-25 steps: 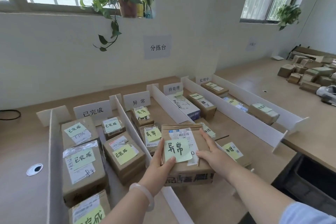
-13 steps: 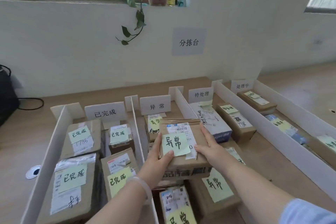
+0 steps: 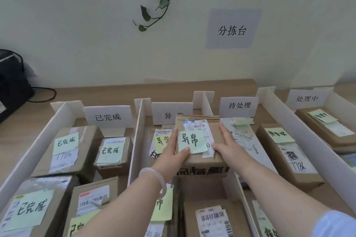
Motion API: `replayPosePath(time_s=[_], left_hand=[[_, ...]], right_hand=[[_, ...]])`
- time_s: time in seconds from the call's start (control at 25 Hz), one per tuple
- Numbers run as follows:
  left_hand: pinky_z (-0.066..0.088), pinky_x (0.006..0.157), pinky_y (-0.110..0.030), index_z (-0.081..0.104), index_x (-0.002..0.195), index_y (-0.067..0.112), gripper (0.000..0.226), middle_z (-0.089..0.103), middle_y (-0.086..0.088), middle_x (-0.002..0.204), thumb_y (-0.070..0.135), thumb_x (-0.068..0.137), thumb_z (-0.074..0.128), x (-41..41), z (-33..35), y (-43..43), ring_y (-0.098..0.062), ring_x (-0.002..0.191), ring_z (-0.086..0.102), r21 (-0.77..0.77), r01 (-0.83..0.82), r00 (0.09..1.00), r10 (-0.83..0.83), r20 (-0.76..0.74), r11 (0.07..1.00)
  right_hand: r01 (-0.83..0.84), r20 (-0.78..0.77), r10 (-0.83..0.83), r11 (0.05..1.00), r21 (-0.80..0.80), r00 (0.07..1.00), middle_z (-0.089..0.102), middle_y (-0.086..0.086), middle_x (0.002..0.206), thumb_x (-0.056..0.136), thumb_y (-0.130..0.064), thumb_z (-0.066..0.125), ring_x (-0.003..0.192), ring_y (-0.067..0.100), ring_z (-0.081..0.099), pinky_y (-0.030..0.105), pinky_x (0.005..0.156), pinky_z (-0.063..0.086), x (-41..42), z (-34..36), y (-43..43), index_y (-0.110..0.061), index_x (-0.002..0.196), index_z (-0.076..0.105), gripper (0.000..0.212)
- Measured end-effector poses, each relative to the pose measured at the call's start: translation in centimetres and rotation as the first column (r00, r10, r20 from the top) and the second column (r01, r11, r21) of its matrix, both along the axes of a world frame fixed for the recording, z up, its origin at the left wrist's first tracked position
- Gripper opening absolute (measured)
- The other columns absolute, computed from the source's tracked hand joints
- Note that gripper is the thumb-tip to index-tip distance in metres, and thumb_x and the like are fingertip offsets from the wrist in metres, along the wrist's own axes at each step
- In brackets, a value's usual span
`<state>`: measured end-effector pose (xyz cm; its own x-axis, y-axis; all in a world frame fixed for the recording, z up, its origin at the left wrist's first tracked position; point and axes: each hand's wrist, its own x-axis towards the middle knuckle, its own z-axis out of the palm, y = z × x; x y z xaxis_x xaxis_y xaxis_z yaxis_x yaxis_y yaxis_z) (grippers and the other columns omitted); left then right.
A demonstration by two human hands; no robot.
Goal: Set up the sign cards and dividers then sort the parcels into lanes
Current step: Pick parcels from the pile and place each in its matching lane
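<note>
Hovering over the second lane from the left, a cardboard parcel [image 3: 202, 159] is held between a person's left hand [image 3: 173, 155] and right hand [image 3: 226, 148] above a wooden table [image 3: 115, 92] split by upright white dividers. The lane is narrow. One divider [image 3: 137, 140] stands near the left hand, and the parcel's right edge overlaps, in this view, the line of the next divider [image 3: 205, 102], whose far end shows behind it. A labelled box [image 3: 161, 140] lies just beyond the left hand and a barcoded box [image 3: 213, 217] lies nearer the camera. A brown gap [image 3: 202, 188] shows between them, below the held parcel (table or another box top, it cannot be told). The parcel's far edge hides part of the 异常 sign card [image 3: 169, 113]. The 已完成 sign card [image 3: 107, 116], 待处理 sign card [image 3: 238, 105] and 处理中 sign card [image 3: 307, 98] head the other lanes. The parcel is brown, taped across its far end, with a white shipping label, dark print on its near face and a pale green sticky note [image 3: 190, 141] handwritten 异常. Each hand clamps it, fingers together along the side and thumb pressed on top, the left thumb on the note and the right on the label.
</note>
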<state>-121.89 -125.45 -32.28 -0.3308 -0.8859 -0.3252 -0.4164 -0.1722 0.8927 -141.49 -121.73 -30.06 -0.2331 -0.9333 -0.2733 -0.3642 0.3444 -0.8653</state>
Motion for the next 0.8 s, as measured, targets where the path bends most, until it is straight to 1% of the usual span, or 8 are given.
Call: replayPosePath(time_s=[0.16, 0.32, 0.4, 0.52, 0.6, 0.68, 0.76, 0.8], left_hand=[[0.037, 0.110, -0.038, 0.003, 0.150, 0.055, 0.068, 0.037, 0.011, 0.147, 0.039, 0.102, 0.049, -1.3, -1.2, -1.1, -0.021, 0.127, 0.047, 0.005, -0.012, 1.000, 0.012, 0.004, 1.000], [0.036, 0.112, -0.039, 0.004, 0.152, 0.051, 0.069, 0.035, 0.010, 0.150, 0.036, 0.102, 0.049, -2.0, -1.5, -1.8, -0.021, 0.129, 0.046, -0.006, -0.018, 1.000, 0.018, -0.004, 1.000], [0.038, 0.109, -0.035, 0.003, 0.152, 0.051, 0.069, 0.037, 0.012, 0.146, 0.036, 0.102, 0.048, -2.3, -1.4, -1.9, -0.020, 0.125, 0.047, -0.011, -0.008, 1.000, 0.008, 0.005, 1.000], [0.036, 0.099, -0.026, 0.001, 0.152, 0.049, 0.069, 0.040, 0.015, 0.133, 0.036, 0.103, 0.047, -2.4, -1.4, -1.5, -0.016, 0.117, 0.046, 0.008, 0.010, 1.000, -0.010, 0.022, 1.000], [0.034, 0.106, -0.029, 0.000, 0.152, 0.050, 0.070, 0.040, 0.015, 0.142, 0.039, 0.102, 0.048, -2.1, -1.5, -1.3, -0.018, 0.124, 0.045, 0.009, 0.009, 0.999, -0.009, 0.031, 1.000], [0.028, 0.116, -0.037, -0.002, 0.152, 0.050, 0.076, 0.029, 0.013, 0.156, 0.044, 0.099, 0.052, -1.7, -1.6, -1.4, -0.019, 0.142, 0.033, 0.013, 0.016, 1.000, -0.016, 0.002, 1.000], [0.023, 0.118, -0.041, -0.004, 0.151, 0.053, 0.083, 0.017, 0.010, 0.162, 0.052, 0.094, 0.056, -1.3, -1.4, -1.4, -0.018, 0.149, 0.021, 0.015, 0.029, 0.999, -0.028, -0.015, 0.999], [0.024, 0.118, -0.041, -0.004, 0.151, 0.053, 0.085, 0.014, 0.009, 0.164, 0.054, 0.093, 0.057, -1.0, -1.1, -1.2, -0.018, 0.150, 0.019, 0.012, 0.032, 0.999, -0.032, -0.011, 0.999]], right_hand=[[-0.002, 0.019, 0.001, 1.000, 0.026, 1.000, 0.023, -0.009, 0.159, 0.095, -0.025, 0.054, 0.143, 0.018, 0.027, 0.038, 0.116, 0.025, -1.0, -1.7, -1.4, -0.053, 0.150, 0.012, 0.074], [0.013, 0.016, -0.013, 1.000, 0.015, 1.000, 0.023, -0.009, 0.159, 0.095, -0.023, 0.053, 0.144, 0.018, 0.025, 0.040, 0.117, 0.025, -1.5, -1.7, -1.9, -0.050, 0.151, 0.013, 0.074], [0.021, 0.019, -0.021, 1.000, 0.000, 1.000, 0.022, -0.009, 0.160, 0.095, -0.022, 0.052, 0.144, 0.018, 0.024, 0.038, 0.116, 0.025, -1.8, -1.5, -2.0, -0.049, 0.152, 0.014, 0.074], [-0.005, -0.016, 0.005, 1.000, 0.020, 1.000, 0.021, -0.008, 0.160, 0.096, -0.021, 0.052, 0.144, 0.019, 0.023, 0.032, 0.109, 0.026, -1.7, -1.8, -1.8, -0.047, 0.152, 0.012, 0.074], [-0.020, -0.039, 0.020, 1.000, 0.011, 0.999, 0.020, -0.008, 0.160, 0.096, -0.023, 0.053, 0.146, 0.017, 0.020, 0.033, 0.112, 0.024, -1.6, -2.0, -1.7, -0.046, 0.153, 0.013, 0.074], [-0.055, -0.067, 0.055, 0.998, -0.006, 0.996, 0.018, -0.010, 0.160, 0.095, -0.028, 0.056, 0.148, 0.014, 0.014, 0.037, 0.118, 0.019, -1.5, -2.1, -1.6, -0.046, 0.153, 0.013, 0.074], [-0.081, -0.084, 0.078, 0.996, -0.026, 0.993, 0.016, -0.012, 0.161, 0.094, -0.035, 0.058, 0.149, 0.012, 0.012, 0.039, 0.120, 0.017, -1.4, -1.9, -1.4, -0.048, 0.152, 0.014, 0.074], [-0.082, -0.101, 0.078, 0.996, -0.029, 0.992, 0.016, -0.011, 0.161, 0.094, -0.038, 0.058, 0.149, 0.012, 0.013, 0.039, 0.120, 0.017, -1.3, -1.6, -1.3, -0.048, 0.152, 0.014, 0.073]])
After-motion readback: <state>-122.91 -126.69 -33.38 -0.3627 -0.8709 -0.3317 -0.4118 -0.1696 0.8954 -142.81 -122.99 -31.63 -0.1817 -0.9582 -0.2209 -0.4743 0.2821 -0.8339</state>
